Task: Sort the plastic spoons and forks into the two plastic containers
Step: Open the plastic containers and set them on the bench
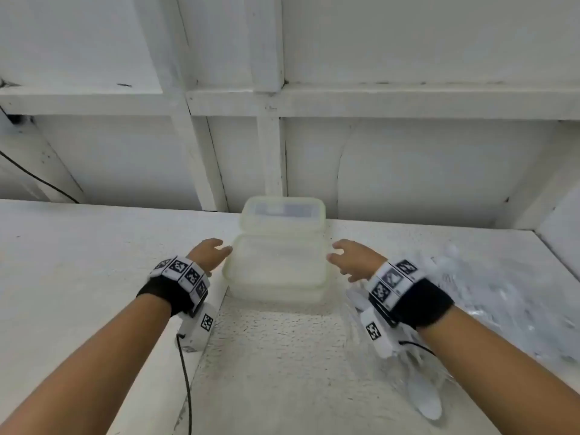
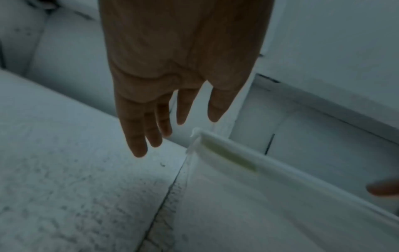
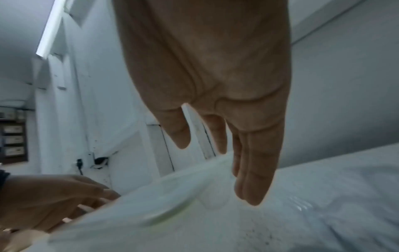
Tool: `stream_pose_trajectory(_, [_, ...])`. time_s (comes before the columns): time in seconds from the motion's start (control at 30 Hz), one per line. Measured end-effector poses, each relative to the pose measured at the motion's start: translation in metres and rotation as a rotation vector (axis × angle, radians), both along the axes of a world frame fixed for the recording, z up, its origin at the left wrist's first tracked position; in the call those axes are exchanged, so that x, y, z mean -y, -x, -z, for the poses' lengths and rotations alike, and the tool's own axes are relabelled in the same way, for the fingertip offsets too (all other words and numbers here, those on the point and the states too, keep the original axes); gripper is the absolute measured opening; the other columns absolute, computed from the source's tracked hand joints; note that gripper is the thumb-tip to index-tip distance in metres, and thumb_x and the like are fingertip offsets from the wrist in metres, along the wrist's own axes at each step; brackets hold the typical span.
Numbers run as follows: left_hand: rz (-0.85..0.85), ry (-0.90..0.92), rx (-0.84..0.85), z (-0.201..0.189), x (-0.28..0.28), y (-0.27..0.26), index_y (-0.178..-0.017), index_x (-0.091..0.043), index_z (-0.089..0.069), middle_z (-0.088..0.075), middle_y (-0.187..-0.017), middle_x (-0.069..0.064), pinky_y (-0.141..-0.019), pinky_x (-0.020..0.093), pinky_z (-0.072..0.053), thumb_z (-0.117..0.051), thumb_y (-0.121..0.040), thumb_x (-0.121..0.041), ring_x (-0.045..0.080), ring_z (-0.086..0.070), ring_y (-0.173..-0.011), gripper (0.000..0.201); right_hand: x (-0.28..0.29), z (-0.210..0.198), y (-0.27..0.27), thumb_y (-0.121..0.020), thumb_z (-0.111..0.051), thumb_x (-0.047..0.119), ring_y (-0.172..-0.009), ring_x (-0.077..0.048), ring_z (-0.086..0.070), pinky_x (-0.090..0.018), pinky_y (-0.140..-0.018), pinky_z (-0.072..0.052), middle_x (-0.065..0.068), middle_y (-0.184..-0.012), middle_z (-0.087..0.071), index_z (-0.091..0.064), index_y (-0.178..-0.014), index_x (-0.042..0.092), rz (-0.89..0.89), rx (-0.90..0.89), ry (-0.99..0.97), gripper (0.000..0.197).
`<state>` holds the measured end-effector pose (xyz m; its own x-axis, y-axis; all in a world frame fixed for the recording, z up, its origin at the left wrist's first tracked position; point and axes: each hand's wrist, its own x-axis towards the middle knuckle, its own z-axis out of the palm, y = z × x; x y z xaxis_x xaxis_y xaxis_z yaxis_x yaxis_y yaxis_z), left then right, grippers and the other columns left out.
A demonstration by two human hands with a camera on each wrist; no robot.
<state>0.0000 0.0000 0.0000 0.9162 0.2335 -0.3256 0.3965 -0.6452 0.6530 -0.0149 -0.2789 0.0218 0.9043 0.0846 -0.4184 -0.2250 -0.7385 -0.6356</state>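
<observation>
White table (image 1: pixel 78 277) is carrying stacked containers (image 1: pixel 276 265); left hand (image 1: pixel 208 254) and right hand (image 1: pixel 354 260) are flanking them (fingers spread, gripping nothing).

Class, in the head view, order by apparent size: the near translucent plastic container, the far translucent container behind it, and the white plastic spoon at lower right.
1. Near translucent plastic container
2. Far translucent container, partly hidden, so unsure
3. White plastic spoon, blurred
</observation>
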Motion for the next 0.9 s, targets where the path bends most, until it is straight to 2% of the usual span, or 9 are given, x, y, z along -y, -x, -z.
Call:
stream_pose_trajectory(0.1, [-0.045,0.190,-0.068,0.005,0.000,-0.004,-0.127,-0.003,-0.051,-0.054,-0.127,0.013,-0.088,0.043,-0.049,-0.043,-0.098,-0.029,0.029,-0.055,-0.106,0.040,-0.010,0.009,-0.013,-0.099,-0.040,0.021,-0.109,-0.035,-0.058,-0.043,-0.094,-0.049,-0.020,-0.129,-0.052,-0.041,-0.133,-0.002,0.080,-0.039,-0.023,0.042])
stream_pose_trajectory(0.2, [-0.010,0.227,-0.048,0.013,0.002,-0.009,-0.116,0.000,-0.056,-0.058,-0.112,0.014,-0.086,0.044,-0.051,-0.047,-0.096,-0.030,0.029,-0.056,-0.101,0.037,-0.016,0.022,-0.021,-0.098,-0.044,0.020,-0.085,-0.029,-0.062,-0.043,-0.087,-0.054,-0.018,-0.110,-0.057,-0.048,-0.124,-0.003,0.183,-0.135,-0.197,0.036])
stream_pose_trajectory(0.33, [0.010,0.272,-0.039,0.017,-0.001,-0.013,-0.105,0.000,-0.058,-0.061,-0.107,0.015,-0.082,0.040,-0.051,-0.053,-0.094,-0.027,0.028,-0.059,-0.097,0.029,-0.011,0.028,-0.030,-0.094,-0.053,0.017,-0.087,-0.034,-0.066,-0.045,-0.082,-0.056,-0.022,-0.110,-0.062,-0.053,-0.116,-0.008,0.278,-0.219,-0.364,0.032])
stream_pose_trajectory(0.5, [0.052,0.331,-0.067,0.019,-0.009,-0.021,-0.107,0.004,-0.059,-0.064,-0.106,0.017,-0.078,0.035,-0.053,-0.055,-0.093,-0.024,0.027,-0.062,-0.093,0.031,0.001,0.024,-0.037,-0.092,-0.057,0.011,-0.074,-0.025,-0.061,-0.031,-0.054,-0.058,-0.016,-0.085,-0.061,-0.055,-0.103,-0.006,0.279,-0.362,-0.469,0.020])
stream_pose_trajectory(0.53, [0.056,0.344,-0.072,0.019,-0.011,-0.022,-0.107,0.003,-0.059,-0.064,-0.105,0.016,-0.078,0.035,-0.053,-0.055,-0.093,-0.024,0.027,-0.062,-0.092,0.031,0.001,0.023,-0.038,-0.092,-0.058,0.011,-0.077,-0.025,-0.062,-0.031,-0.056,-0.058,-0.016,-0.087,-0.061,-0.055,-0.100,-0.006,0.276,-0.383,-0.472,0.019])
stream_pose_trajectory(0.63, [0.058,0.366,-0.075,0.020,-0.011,-0.022,-0.101,-0.001,-0.060,-0.065,-0.101,0.013,-0.073,0.033,-0.053,-0.055,-0.093,-0.024,0.022,-0.063,-0.086,0.025,0.003,0.026,-0.044,-0.088,-0.064,0.015,-0.099,-0.034,-0.064,-0.040,-0.075,-0.058,-0.021,-0.113,-0.060,-0.054,-0.108,-0.006,0.236,-0.374,-0.456,0.030])
stream_pose_trajectory(0.67, [0.056,0.372,-0.071,0.020,-0.011,-0.022,-0.098,-0.002,-0.060,-0.065,-0.100,0.012,-0.071,0.031,-0.053,-0.055,-0.093,-0.024,0.021,-0.063,-0.085,0.023,0.002,0.024,-0.044,-0.088,-0.064,0.014,-0.101,-0.035,-0.063,-0.041,-0.073,-0.059,-0.020,-0.116,-0.058,-0.053,-0.103,-0.003,0.229,-0.354,-0.446,0.025])
stream_pose_trajectory(0.77, [0.032,0.389,-0.068,0.021,-0.008,-0.022,-0.097,-0.004,-0.059,-0.063,-0.100,0.011,-0.070,0.031,-0.052,-0.054,-0.094,-0.025,0.022,-0.062,-0.084,0.022,0.003,0.025,-0.040,-0.089,-0.061,0.011,-0.085,-0.028,-0.064,-0.037,-0.061,-0.058,-0.016,-0.099,-0.059,-0.047,-0.081,0.005,0.260,-0.307,-0.488,0.017])
stream_pose_trajectory(0.9, [-0.075,0.336,-0.019,0.025,0.000,-0.028,-0.104,-0.002,-0.054,-0.059,-0.102,0.012,-0.076,0.038,-0.051,-0.040,-0.097,-0.041,0.029,-0.058,-0.093,0.042,0.006,0.032,-0.036,-0.088,-0.063,0.012,-0.073,-0.024,-0.064,-0.040,-0.068,-0.059,-0.013,-0.083,-0.059,-0.044,-0.076,0.008,0.279,-0.256,-0.514,0.023])
